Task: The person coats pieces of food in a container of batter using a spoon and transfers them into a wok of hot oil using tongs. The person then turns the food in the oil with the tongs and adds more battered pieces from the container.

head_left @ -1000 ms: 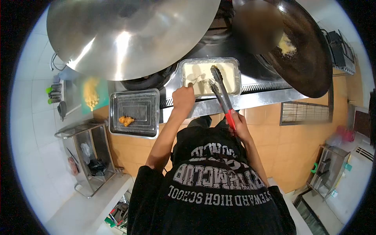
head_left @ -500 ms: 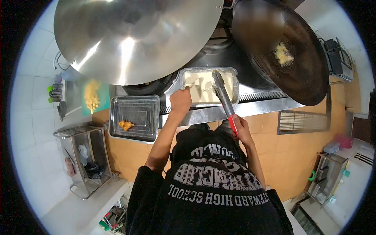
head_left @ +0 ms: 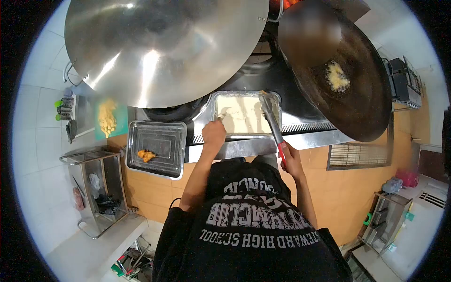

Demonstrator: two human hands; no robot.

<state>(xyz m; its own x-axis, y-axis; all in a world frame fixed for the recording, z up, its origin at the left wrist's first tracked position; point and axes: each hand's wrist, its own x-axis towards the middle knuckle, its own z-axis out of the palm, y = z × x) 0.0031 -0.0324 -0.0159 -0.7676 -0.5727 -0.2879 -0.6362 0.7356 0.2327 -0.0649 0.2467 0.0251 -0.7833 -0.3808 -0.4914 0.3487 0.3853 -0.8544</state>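
My left hand is closed at the near left edge of a clear tray of pale, creamy batter. A small, slim end of something sticks out from its fingers over the batter; its kind is hard to make out. In my right hand are metal tongs with red handles, gripped near the lower end. The tongs' tips rest at the tray's far right corner, with a bit of batter on them. To the left, a metal tray holds an orange-brown fried piece.
A large dark wok at the right has a pale frying piece in it. A big shiny metal lid or pan covers the upper left. Yellow pieces lie on a green board. A wire-framed rack stands at lower left.
The view has shifted, so the trays and wok appear lower. The tongs' tips have moved from inside the batter toward the tray's far right corner. My left hand stays by the tray's near edge.
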